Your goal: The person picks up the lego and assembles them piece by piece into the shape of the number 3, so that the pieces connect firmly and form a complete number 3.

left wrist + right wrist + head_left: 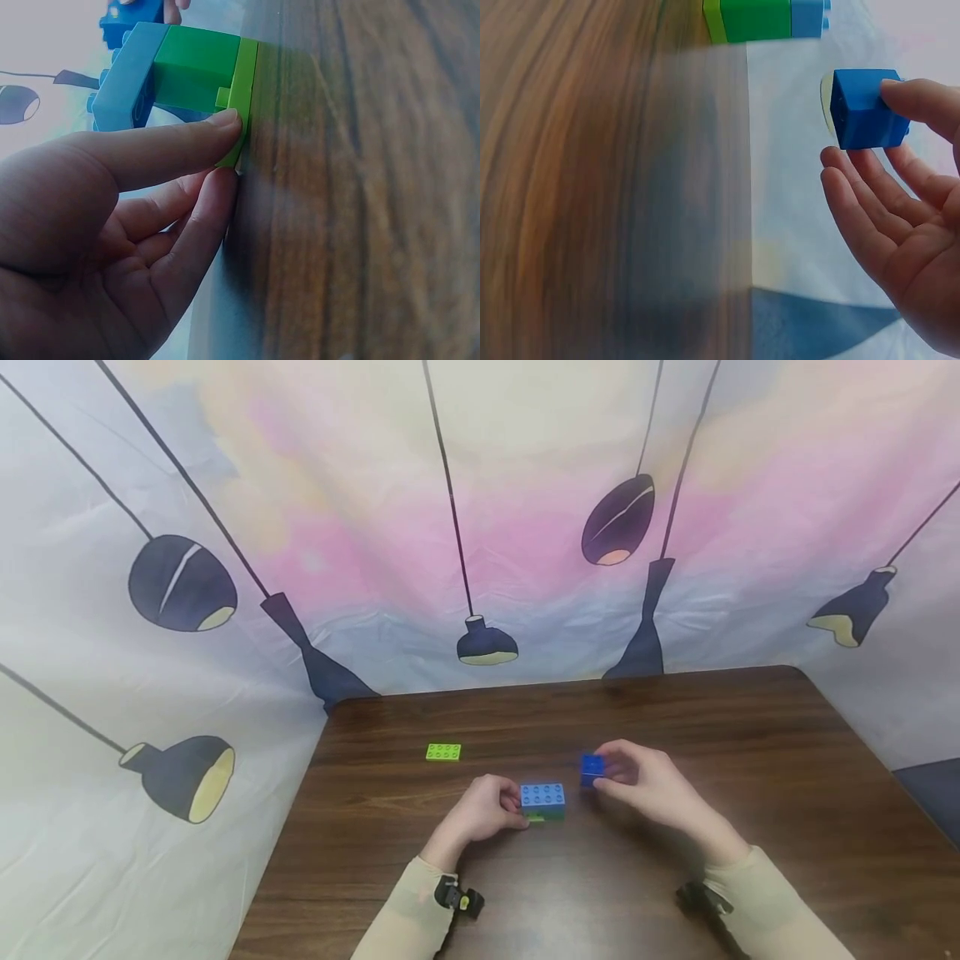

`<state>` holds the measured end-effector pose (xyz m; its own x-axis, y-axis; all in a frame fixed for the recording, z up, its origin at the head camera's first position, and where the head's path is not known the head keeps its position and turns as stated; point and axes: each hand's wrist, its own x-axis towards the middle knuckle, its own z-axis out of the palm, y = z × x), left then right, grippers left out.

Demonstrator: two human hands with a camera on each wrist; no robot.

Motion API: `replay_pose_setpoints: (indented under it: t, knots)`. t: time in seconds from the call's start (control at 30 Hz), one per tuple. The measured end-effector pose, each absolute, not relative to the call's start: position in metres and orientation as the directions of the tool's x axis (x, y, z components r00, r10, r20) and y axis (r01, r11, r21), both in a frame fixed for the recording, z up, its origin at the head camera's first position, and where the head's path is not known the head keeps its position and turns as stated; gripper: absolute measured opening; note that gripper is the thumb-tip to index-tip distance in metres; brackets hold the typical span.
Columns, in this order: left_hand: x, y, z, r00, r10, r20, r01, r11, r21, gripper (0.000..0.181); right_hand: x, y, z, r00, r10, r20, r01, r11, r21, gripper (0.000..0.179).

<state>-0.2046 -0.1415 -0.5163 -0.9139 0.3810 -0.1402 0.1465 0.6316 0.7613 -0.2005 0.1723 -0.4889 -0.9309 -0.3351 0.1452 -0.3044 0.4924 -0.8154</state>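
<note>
My left hand (486,810) pinches the near-left end of a lime base plate (241,94) between thumb and fingers, down at the tabletop. On that plate stands a green brick (196,66), topped by a light blue brick (542,795) with several studs. To the right of this stack, my right hand (651,783) holds a small dark blue brick (868,109) between thumb and fingertips. The right wrist view shows that brick raised off the table, its studs turned toward the palm side. A gap separates it from the stack.
A loose lime plate (444,752) with several studs lies on the brown wooden table (390,877), beyond and left of my left hand. Behind the table's far edge hangs a cloth (360,527) printed with lamps. Both wrists carry black strapped devices.
</note>
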Motion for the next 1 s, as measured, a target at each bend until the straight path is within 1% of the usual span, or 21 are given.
replay_pose_setpoints:
  t: [0.3,0.5,0.67,1.0]
  knots:
    - [-0.207,-0.142,-0.516,-0.915,0.382,-0.132,0.156,0.635,0.756,0.026,-0.203,0.147,-0.479,-0.927,-0.347,0.142,-0.296,0.447,-0.844,0.040]
    - [-0.206,-0.143,-0.517,-0.914,0.381,-0.143,0.148,0.638,0.756,0.026,-0.197,0.130,-0.481,-0.920,-0.364,0.146,-0.303,0.421,-0.855,0.037]
    - [-0.205,-0.143,-0.516,-0.913,0.378,-0.154,0.136,0.636,0.760,0.026,-0.194,0.125,-0.485,-0.915,-0.379,0.142,-0.312,0.438,-0.843,0.036]
    - [-0.206,-0.143,-0.517,-0.913,0.381,-0.148,0.139,0.630,0.764,0.026,-0.195,0.122,-0.488,-0.902,-0.406,0.145,-0.328,0.427,-0.842,0.038]
